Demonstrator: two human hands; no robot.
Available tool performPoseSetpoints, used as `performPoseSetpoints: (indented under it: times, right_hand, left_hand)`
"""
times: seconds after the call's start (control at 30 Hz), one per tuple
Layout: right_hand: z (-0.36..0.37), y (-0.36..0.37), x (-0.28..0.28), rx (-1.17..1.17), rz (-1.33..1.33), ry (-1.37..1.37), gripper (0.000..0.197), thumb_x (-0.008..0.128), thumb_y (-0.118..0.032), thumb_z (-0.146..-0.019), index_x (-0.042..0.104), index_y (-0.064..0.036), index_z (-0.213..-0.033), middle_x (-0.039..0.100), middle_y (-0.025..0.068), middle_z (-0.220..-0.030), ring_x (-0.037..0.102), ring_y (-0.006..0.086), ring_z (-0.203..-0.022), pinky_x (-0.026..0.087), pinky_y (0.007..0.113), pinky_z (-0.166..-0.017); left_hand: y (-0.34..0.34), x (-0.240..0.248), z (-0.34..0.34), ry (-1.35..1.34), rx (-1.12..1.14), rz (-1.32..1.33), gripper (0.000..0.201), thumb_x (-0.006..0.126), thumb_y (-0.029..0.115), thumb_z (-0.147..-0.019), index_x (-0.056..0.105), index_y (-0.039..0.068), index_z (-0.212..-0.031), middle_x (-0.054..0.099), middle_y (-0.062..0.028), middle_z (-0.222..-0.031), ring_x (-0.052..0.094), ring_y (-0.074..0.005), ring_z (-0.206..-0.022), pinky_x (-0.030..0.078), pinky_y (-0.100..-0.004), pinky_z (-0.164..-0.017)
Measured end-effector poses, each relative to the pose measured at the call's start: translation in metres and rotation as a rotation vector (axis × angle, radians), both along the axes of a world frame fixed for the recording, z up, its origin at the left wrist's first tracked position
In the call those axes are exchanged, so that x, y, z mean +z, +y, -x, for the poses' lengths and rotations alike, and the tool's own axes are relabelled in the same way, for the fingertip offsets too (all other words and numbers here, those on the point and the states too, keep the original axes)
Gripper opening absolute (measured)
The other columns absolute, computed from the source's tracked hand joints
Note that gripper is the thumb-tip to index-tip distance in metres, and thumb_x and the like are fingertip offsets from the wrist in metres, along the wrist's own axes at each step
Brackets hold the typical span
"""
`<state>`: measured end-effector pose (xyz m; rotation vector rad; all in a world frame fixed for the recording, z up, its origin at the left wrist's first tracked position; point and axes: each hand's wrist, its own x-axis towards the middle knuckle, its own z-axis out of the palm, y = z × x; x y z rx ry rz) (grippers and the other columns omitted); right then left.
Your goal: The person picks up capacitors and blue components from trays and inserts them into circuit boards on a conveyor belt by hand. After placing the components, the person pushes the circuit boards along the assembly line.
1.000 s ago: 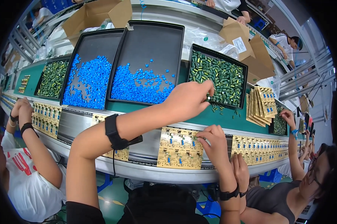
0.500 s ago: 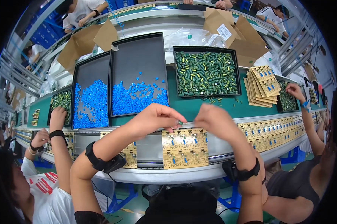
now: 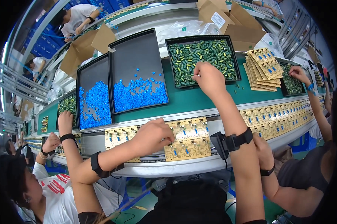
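Expect the small dark-green and yellowish cylindrical components with silvery ends (image 3: 202,52) to handle as very light, stiff and smooth, apt to roll or slip from a loose pinch. Probably best taken singly, around the cylinder wall, between thumb and forefinger, sparing any thin leads. Heaped in a shallow black rectangular tray (image 3: 234,56) on a flat green mat (image 3: 190,98), with a few strays loose below the front rim.

Over the tray's near part, note the right hand (image 3: 210,77), thumb and fingertips drawn together in a narrow pinch right at the heap; cannot tell of any piece caught inside.

Expect the tan rectangular circuit board studded with blue and green parts (image 3: 189,140) to handle as light, flat and rigid, the raised parts rather fragile; best held by bare edges. Lying just right of the left hand (image 3: 153,136). Fingers there curled, tips at the board's left edge; cannot tell touching from hovering, nor of anything held.
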<state>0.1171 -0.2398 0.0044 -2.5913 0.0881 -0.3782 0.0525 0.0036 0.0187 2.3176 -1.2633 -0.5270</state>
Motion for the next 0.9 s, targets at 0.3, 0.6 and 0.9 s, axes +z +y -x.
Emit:
performPoseSetpoints:
  times: [0.3,0.6,0.9]
  right_hand:
    - [0.0,0.004,-0.008,-0.046,-0.288,-0.303,0.01,0.07,-0.003,-0.077,0.065,-0.0041,-0.085,0.063,0.0091,-0.087,0.065,0.0217,-0.073,0.051,0.032,-0.064]
    - [0.012,0.013,-0.002,0.011,-0.52,-0.351,0.014,0.068,-0.003,-0.081,0.067,-0.0039,-0.095,0.061,0.0077,-0.09,0.065,0.0175,-0.078,0.051,0.029,-0.065]
    - [0.04,0.026,0.011,0.058,-0.463,-0.337,0.012,0.063,-0.006,-0.086,0.067,-0.0058,-0.097,0.061,0.0066,-0.09,0.06,0.0153,-0.075,0.048,0.026,-0.064]
  left_hand:
    - [-0.002,-0.004,0.007,-0.064,-0.05,0.052,0.011,0.072,0.009,-0.071,0.07,0.012,-0.081,0.065,-0.0017,-0.079,0.056,-0.0241,-0.083,0.047,-0.0366,-0.075]
    - [-0.002,-0.003,0.016,-0.184,-0.073,0.063,0.009,0.071,0.01,-0.072,0.068,0.011,-0.081,0.06,-0.0017,-0.075,0.055,-0.024,-0.083,0.044,-0.037,-0.074]
    - [-0.011,0.011,0.031,-0.469,-0.292,-0.125,0.014,0.061,0.011,-0.064,0.06,0.007,-0.078,0.054,-0.0033,-0.079,0.05,-0.0209,-0.084,0.039,-0.0326,-0.07]
